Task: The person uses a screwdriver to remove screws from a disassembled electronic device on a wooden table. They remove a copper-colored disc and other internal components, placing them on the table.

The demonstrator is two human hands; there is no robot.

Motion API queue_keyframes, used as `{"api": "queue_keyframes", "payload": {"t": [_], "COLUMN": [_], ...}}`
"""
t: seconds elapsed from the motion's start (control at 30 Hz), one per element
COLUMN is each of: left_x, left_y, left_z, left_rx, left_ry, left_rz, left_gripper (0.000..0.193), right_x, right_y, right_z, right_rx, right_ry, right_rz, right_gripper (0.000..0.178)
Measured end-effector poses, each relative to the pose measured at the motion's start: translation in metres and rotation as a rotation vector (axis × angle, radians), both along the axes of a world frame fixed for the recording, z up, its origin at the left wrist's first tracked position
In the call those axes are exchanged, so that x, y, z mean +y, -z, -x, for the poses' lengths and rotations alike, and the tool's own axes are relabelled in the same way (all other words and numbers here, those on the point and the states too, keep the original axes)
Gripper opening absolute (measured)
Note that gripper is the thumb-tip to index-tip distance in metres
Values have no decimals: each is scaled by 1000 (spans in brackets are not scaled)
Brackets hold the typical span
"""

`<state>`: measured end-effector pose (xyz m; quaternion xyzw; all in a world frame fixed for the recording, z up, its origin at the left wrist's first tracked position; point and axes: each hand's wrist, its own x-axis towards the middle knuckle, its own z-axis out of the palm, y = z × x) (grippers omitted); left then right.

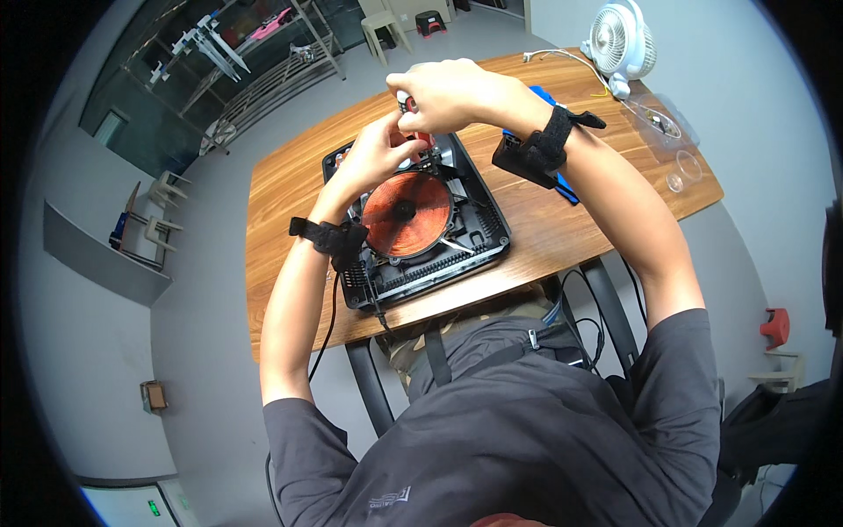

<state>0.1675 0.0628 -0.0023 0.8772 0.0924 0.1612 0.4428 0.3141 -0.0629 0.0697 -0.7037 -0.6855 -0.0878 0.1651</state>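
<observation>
An opened induction cooker lies on the wooden table, its black casing [492,230] tilted a little and its round copper coil [407,216] exposed. Over the casing's far end, my right hand [452,92] is closed around a screwdriver [407,102]; only a red, black and white bit of its handle shows. Just below and to the left, my left hand [376,158] bends its fingers and thumb together beside red parts [425,140] at the far side of the coil. What those fingertips pinch is hidden. Black straps circle both wrists.
A blue and black object [566,187] lies partly under my right forearm. At the table's far right stand a white fan [620,44] and clear plastic containers [676,180]. A black cord [332,321] hangs over the near edge. Stools [386,33] and a metal rack [263,83] stand beyond.
</observation>
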Motion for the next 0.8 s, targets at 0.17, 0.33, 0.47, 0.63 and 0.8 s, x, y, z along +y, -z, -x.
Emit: {"api": "queue_keyframes", "payload": {"t": [0.17, 0.33, 0.47, 0.63, 0.8], "left_x": [1, -14, -10, 4, -2], "left_y": [4, -8, -10, -2, -3], "left_z": [-3, -11, -9, -5, -6], "left_rx": [48, 50, 69, 76, 60], "left_ry": [-46, -157, -76, 36, -72], "left_rz": [-75, -246, -217, 11, -205], "left_gripper": [25, 37, 39, 31, 25], "right_x": [3, 1, 3, 9, 2], "right_y": [-13, 0, 5, 5, -1], "right_z": [3, -9, -11, -14, -2], "right_rx": [-117, -75, -11, 29, -70], "right_ry": [86, -26, -89, -167, -30], "right_rz": [197, 64, 30, 44, 12], "right_gripper": [48, 47, 44, 44, 52]}}
